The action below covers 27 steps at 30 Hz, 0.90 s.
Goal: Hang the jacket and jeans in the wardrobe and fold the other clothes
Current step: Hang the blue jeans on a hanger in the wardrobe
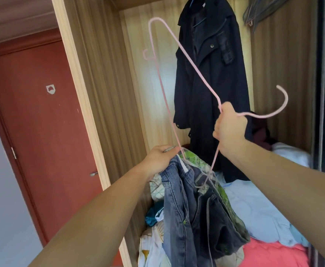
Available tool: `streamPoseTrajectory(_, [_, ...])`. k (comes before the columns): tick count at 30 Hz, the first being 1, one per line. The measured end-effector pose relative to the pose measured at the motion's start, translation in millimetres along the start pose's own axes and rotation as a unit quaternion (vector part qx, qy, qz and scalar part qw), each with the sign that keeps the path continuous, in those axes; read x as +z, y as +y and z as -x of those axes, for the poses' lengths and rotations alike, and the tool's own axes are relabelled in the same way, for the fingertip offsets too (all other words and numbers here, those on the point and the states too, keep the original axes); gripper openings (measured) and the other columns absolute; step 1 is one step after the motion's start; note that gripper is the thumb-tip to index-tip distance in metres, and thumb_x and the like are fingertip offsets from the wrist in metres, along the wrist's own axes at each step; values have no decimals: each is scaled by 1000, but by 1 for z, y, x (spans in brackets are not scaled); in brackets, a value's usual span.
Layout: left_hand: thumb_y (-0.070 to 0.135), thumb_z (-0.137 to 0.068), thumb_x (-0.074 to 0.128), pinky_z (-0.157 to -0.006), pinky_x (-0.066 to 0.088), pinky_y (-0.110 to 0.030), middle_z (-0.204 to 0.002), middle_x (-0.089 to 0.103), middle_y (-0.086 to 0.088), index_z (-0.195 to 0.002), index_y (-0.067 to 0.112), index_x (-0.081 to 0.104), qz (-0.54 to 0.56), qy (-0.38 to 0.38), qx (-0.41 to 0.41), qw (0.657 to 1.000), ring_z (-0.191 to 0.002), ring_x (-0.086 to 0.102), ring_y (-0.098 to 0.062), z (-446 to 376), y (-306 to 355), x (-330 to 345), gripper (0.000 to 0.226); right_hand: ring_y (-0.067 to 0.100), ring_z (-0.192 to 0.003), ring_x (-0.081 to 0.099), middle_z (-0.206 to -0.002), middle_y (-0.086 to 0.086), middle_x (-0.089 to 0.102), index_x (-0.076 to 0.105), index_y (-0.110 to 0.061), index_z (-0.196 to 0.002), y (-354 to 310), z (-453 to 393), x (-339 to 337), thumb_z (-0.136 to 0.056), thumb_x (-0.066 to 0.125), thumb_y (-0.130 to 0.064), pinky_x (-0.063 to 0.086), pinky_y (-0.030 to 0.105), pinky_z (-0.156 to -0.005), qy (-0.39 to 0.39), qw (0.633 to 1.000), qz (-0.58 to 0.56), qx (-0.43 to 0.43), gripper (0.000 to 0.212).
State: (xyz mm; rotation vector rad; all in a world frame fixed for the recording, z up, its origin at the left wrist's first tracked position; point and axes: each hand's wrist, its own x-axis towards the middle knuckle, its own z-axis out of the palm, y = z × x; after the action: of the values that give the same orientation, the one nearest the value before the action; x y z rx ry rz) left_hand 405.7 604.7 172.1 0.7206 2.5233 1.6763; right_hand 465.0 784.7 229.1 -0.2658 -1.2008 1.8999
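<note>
Nearest, at 6 o'clock: jeans (179,205) bunched and dangling over a heap of loose clothes (257,209) on the wardrobe floor, waistband uppermost. Left hand (162,156), at about 7 o'clock from centre, pinching the waistband together with the lower end of a pink wire hanger (188,60). Right hand (230,128), up at 3 o'clock, fist closed around the hanger's neck, hook pointing off to 3 o'clock. Hands well apart, both clamped. Hanger turned on end, one shoulder up at 12 o'clock; lower bar seemingly dipped into the denim, though exactly how far threaded cannot be told.

Probably mid-threading. Best done by levelling the hanger first, then feeding one leg over the bar and sliding to an even drape, keeping the waistband pinched until weight balances. Thin wire, heavy denim: likely to slip toward one end if off-centre.

Farther, at 1 o'clock: dark jacket (207,78) already hanging; room beside it at 11 o'clock for the hook.
</note>
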Motion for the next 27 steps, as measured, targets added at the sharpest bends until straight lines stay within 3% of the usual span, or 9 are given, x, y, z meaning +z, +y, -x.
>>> streamPoseTrajectory(5, [39,-95,60,-92,54,-30,-96,76,0,-109,17,73,44,3,-5,999,-95,71,-17,1,0,-4,29,11,-39,16,-52,-4,21,31,-21,-63,22,0,-16,-81,47,-19,19,16,-35,-10,991,-86,103,24])
streamPoseTrajectory(9, [37,-95,60,-89,55,-28,-99,76,-2,-110,16,72,61,-24,-2,998,-95,72,-17,5,4,-10,29,7,-36,27,-45,-9,31,39,-20,-64,14,-5,-7,-82,50,-26,28,21,-39,-28,996,-72,55,23])
streamPoseTrajectory(13, [36,-95,59,-77,55,-22,-99,76,-1,-104,19,73,78,-22,7,997,-92,72,-14,9,8,-17,23,9,-40,32,-52,-5,37,44,-18,-65,28,-5,-10,-81,54,-28,30,25,-43,-19,998,-34,53,21])
streamPoseTrajectory(17, [35,-96,58,-73,54,-21,-96,77,-1,-102,19,73,80,-23,0,997,-88,72,-13,15,4,-20,23,8,-34,21,-52,-4,26,38,-19,-65,36,-1,-16,-83,48,-20,22,18,-35,-9,988,-96,119,21])
streamPoseTrajectory(21, [36,-95,58,-81,54,-27,-100,76,-3,-107,17,72,56,-42,-6,998,-94,72,-17,16,4,-29,26,5,-29,28,-44,-7,30,37,-20,-67,12,-4,-6,-90,45,-23,28,16,-32,-33,969,-209,128,25])
streamPoseTrajectory(24, [34,-96,57,-85,55,-27,-102,76,-2,-108,18,72,39,-39,9,998,-96,71,-17,15,5,-35,25,6,-36,31,-43,-9,36,43,-20,-64,17,-5,-1,-82,50,-26,29,22,-40,-32,993,-98,55,21])
streamPoseTrajectory(27, [32,-98,56,-90,54,-29,-101,76,-1,-106,21,73,41,-8,42,998,-96,71,-16,14,6,-40,22,9,-36,29,-43,-8,34,43,-16,-66,60,3,-14,-82,52,-21,27,23,-40,-18,995,-30,90,19])
